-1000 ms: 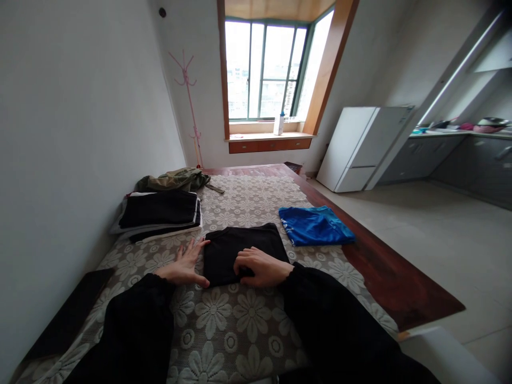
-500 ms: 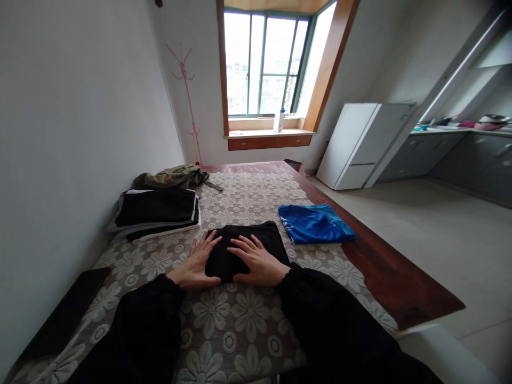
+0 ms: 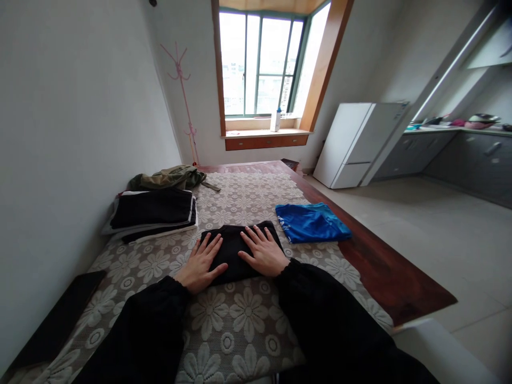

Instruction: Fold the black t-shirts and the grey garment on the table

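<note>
A broad reddish-brown wooden surface (image 3: 408,290) carries a grey-beige lace cloth with pale raised flowers (image 3: 248,314). On it, a stack of folded black, grey and white fabric (image 3: 152,209) lies far left and a folded, shiny blue garment (image 3: 316,224) lies right. Between them, nearer the person, sits a folded black fabric garment (image 3: 232,248), roughly rectangular. The step in hand looks like pressing this black garment smooth; the next move seems to call for even, flat pressure, or fingers slipped beneath its edges if it is to be lifted. The right hand (image 3: 264,253) lies wide, palm down on its right part; the left hand (image 3: 201,266), fingers and thumb spread, covers its left edge. Neither grips anything.
</note>
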The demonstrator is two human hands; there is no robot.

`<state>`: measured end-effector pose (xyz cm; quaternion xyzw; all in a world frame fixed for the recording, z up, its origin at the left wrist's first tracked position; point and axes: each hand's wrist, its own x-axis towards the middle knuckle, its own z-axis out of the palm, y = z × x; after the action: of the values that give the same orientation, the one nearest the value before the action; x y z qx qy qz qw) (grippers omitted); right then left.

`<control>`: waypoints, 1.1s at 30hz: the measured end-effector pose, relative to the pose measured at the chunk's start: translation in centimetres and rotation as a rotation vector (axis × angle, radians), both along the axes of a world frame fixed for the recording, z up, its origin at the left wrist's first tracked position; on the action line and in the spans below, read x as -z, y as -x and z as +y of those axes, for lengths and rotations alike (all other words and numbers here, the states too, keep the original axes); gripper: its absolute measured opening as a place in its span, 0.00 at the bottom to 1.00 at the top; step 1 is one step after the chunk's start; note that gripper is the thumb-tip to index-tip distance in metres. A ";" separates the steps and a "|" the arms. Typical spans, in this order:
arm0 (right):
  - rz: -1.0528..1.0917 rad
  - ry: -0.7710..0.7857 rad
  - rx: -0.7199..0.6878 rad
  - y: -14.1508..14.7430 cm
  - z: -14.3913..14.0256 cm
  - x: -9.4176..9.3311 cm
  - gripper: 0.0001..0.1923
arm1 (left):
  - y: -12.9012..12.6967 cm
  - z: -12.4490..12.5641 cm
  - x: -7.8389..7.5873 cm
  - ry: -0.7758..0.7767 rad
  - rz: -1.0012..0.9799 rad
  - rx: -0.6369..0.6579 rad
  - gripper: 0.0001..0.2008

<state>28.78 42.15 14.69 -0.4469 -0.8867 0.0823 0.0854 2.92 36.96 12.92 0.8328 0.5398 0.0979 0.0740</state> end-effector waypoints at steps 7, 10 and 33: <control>0.002 -0.059 0.008 0.0 0.0 0.7 0.38 | 0.2 0.2 0.7 -0.008 -0.046 -0.125 0.36; 0.011 -0.060 0.015 0.0 0.0 0.7 0.37 | 0.4 0.5 1.4 -0.045 -0.093 -0.208 0.37; 0.487 -0.096 0.342 -2.6 2.1 4.2 0.32 | 0.2 1.5 -0.2 0.583 -1.624 -0.387 0.35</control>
<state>31.34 44.25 10.50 -0.5523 -0.7549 0.1296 0.3291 2.70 38.50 13.15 0.3480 0.4557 0.5286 0.6260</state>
